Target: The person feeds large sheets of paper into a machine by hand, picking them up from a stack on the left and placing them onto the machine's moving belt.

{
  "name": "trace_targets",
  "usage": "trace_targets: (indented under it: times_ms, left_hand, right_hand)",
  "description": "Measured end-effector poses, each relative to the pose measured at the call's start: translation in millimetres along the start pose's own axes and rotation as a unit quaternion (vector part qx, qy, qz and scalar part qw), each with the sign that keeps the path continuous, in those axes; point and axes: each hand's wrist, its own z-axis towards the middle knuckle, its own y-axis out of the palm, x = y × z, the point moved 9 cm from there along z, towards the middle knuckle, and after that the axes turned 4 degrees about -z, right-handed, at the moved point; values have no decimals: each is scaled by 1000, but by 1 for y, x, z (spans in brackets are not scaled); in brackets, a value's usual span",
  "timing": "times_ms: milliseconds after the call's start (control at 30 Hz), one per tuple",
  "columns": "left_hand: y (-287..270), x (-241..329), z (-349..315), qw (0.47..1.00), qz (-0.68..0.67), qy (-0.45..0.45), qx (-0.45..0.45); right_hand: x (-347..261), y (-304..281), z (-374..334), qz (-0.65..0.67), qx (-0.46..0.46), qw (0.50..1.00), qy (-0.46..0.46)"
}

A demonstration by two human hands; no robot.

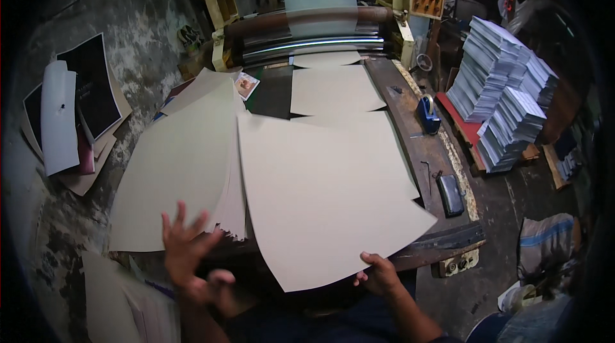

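Note:
A large cream-coloured sheet of paper (327,195) slants over the machine's feed table. My right hand (379,274) pinches its near edge, thumb on top and fingers beneath. To the left of that sheet, my left hand (192,250) is raised with its fingers spread, holding nothing. Just beyond the left hand lies a thick stack of similar sheets (173,170), fanned along its right side. More cream sheets (336,90) lie in an overlapping row on the table, leading up to the shiny metal roller (314,48) of the machine.
A blue tape dispenser (428,115) and a dark oblong case (450,194) rest on the table's right side. Tall paper piles (493,80) stand on a pallet at right. Posters (61,112) lean on the left wall. Another stack of sheets (115,298) is at lower left.

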Motion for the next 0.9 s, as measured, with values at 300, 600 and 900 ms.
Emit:
trace_targets:
  times_ms: [300,600,900]
  left_hand:
    - [11,-91,-29,931,-239,-274,27]
    - [10,-104,-32,908,-279,-311,23]
    - [9,-124,-47,898,-257,-357,-14]
  right_hand:
    - [113,-74,-41,-59,68,990,109]
    - [138,-61,-70,-90,-9,984,151]
    - [129,-58,-57,-48,14,992,114]
